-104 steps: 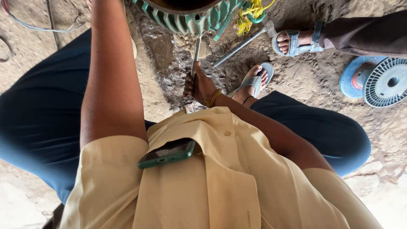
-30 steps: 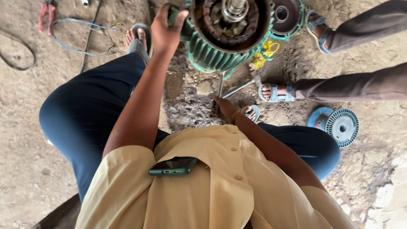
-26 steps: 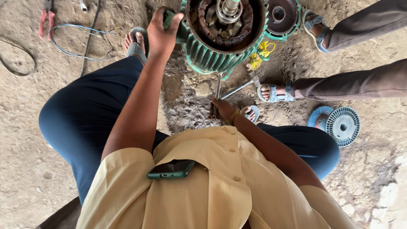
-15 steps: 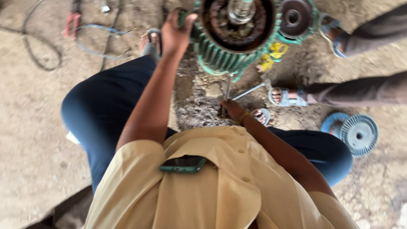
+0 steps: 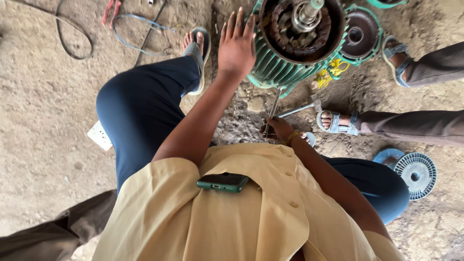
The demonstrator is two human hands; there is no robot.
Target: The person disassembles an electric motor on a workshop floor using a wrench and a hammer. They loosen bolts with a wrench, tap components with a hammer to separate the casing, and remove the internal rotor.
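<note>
A green finned electric motor (image 5: 278, 67) stands on end on the dirt floor, its windings and shaft (image 5: 305, 12) exposed on top. My left hand (image 5: 237, 43) is flat against the motor's left side, fingers spread, holding nothing. Lower down, close to my chest, my right hand (image 5: 279, 130) grips a slim metal spanner (image 5: 271, 111) that points up toward the motor's base. A hammer (image 5: 300, 108) lies on the ground just right of the spanner.
A green end cover (image 5: 360, 34) lies right of the motor, and a grey fan cover (image 5: 415, 169) lies at the right. Another person's sandalled feet (image 5: 338, 123) are close by. Red pliers (image 5: 112, 7), cables (image 5: 140, 34) and a white socket block (image 5: 99, 135) lie at the left. A phone (image 5: 222, 182) sits in my shirt pocket.
My left hand has let go of the motor's rim and now has its fingers spread flat. The right hand still holds the spanner in the same place.
</note>
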